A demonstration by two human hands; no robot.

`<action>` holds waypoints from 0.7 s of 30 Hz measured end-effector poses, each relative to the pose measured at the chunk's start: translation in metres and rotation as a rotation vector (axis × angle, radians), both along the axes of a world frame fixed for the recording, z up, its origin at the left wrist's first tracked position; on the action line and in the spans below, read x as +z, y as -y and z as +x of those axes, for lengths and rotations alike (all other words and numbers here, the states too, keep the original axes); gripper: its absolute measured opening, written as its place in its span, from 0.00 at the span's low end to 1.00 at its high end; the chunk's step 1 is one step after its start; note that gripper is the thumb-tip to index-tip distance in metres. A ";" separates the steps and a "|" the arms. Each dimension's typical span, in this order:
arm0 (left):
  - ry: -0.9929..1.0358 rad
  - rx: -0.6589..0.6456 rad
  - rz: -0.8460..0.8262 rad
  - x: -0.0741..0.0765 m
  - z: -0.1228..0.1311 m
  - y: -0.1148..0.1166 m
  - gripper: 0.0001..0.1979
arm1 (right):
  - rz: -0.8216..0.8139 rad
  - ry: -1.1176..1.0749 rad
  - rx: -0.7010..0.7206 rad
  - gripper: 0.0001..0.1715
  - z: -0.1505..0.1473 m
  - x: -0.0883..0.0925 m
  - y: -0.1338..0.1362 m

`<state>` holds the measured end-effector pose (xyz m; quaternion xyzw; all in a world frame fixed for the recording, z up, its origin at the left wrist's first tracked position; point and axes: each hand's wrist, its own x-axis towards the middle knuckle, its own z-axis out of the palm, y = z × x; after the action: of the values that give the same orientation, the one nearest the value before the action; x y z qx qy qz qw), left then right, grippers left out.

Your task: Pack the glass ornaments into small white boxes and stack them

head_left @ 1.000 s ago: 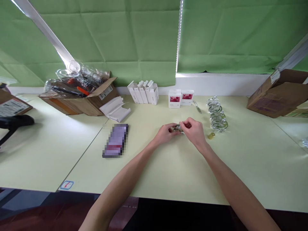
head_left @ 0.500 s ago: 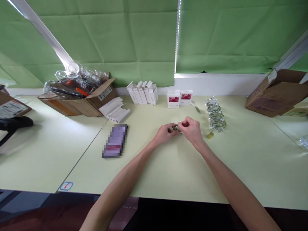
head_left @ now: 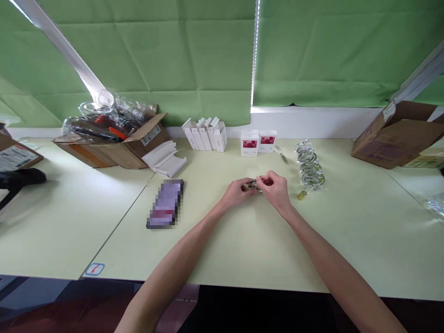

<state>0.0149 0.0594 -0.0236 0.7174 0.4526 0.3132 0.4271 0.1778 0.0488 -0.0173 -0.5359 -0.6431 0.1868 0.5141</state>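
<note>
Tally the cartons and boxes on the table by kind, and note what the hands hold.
Plain white cartons, upright in a row: 4
White boxes with red picture: 2
Brown cardboard boxes: 3
Total: 9
Left hand and right hand together hold a small shiny item.

Pale table point(head_left: 243, 240): boxes point(head_left: 205, 134), phone point(head_left: 165, 203), cap point(head_left: 301, 195).

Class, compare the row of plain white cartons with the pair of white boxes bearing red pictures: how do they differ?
The plain white cartons are tall, narrow and four or five in a row; the white boxes with red pictures are squatter and only two. The cartons' top flaps stand open; the picture boxes look closed. Both groups stand upright at the pale table's back edge.
</note>
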 end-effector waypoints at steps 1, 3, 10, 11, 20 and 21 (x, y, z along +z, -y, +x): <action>0.005 0.004 0.000 0.000 0.000 0.000 0.21 | 0.000 0.000 -0.001 0.17 0.000 0.000 0.000; 0.007 0.011 0.003 -0.001 0.000 -0.001 0.20 | 0.003 0.009 -0.010 0.16 0.002 0.000 0.000; 0.028 -0.008 0.009 0.000 0.000 0.000 0.18 | -0.084 0.121 0.016 0.12 0.008 0.008 0.007; 0.028 -0.010 0.005 0.000 0.000 0.000 0.18 | -0.117 0.156 0.024 0.13 0.011 0.011 0.009; -0.042 0.021 -0.015 -0.004 -0.002 -0.002 0.21 | -0.416 0.694 -0.217 0.11 0.076 0.060 0.040; -0.047 0.020 -0.018 -0.004 -0.002 -0.002 0.21 | -0.497 0.752 -0.236 0.10 0.083 0.060 0.043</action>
<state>0.0126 0.0617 -0.0271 0.7162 0.4723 0.2965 0.4196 0.2606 0.0062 0.0430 -0.7430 -0.6550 0.0682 0.1192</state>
